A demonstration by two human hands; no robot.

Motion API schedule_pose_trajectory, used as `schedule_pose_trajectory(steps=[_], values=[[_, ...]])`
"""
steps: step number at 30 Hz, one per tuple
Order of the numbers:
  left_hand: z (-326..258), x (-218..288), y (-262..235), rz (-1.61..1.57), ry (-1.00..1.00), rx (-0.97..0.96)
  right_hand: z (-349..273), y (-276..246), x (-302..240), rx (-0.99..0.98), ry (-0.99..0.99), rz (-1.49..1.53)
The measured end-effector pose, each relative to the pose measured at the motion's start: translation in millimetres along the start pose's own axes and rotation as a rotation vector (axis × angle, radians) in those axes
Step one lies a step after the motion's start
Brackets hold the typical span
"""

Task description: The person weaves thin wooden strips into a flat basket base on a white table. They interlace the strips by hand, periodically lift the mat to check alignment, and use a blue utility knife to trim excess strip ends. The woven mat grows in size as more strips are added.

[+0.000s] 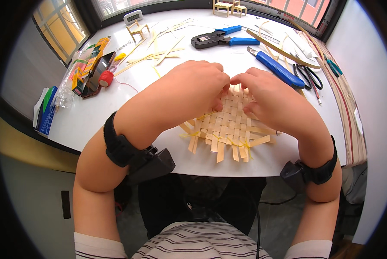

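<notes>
A woven mat (223, 125) of flat, pale strips, probably bamboo or wood, lies on the white table in front of me. Loose strip ends stick out along its near edge, with thin yellow thread (230, 140) tied among them. Bent over the mat's far left part, my left hand (202, 84) has its fingers curled in and its thumb on the weave. From the other side my right hand (262, 90) curls its fingers over the far edge, its thumb resting on the mat. Their fingertips nearly meet; the far edge between them is partly hidden.
Beyond my hands lie a blue-handled crimping tool (223, 38), a blue utility knife (277, 69), black scissors (308, 77) and loose strips (159, 55). Left are a red thread spool (106, 78), a phone (99, 73) and a small chair model (137, 30). A window stands behind.
</notes>
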State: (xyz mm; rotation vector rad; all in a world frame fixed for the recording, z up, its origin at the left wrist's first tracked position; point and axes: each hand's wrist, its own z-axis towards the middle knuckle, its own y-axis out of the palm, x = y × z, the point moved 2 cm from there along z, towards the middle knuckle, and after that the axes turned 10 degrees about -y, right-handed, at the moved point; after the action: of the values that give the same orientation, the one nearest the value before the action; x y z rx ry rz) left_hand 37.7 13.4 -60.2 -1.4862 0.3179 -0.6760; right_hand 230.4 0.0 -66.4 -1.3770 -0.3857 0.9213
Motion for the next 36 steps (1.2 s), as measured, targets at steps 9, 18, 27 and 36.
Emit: schedule_pose_trajectory(steps=[9, 18, 27, 36], values=[[3.6, -4.8, 2.2, -0.046, -0.015, -0.010, 8.6, 1.1, -2.9, -0.048, 0.071, 0.117], [5.7, -0.2, 0.2, 0.001, -0.061, -0.066, 8.9, 3.0, -0.5, -0.090, 0.012, 0.069], [-1.6, -2.0, 1.4, -0.088, -0.014, 0.030, 2.0, 0.3, -3.3, 0.040, -0.029, 0.073], [-2.4, 10.3, -7.6, 0.084, 0.080, 0.038, -9.1, -39.1, 7.6, -0.091, 0.222, 0.049]])
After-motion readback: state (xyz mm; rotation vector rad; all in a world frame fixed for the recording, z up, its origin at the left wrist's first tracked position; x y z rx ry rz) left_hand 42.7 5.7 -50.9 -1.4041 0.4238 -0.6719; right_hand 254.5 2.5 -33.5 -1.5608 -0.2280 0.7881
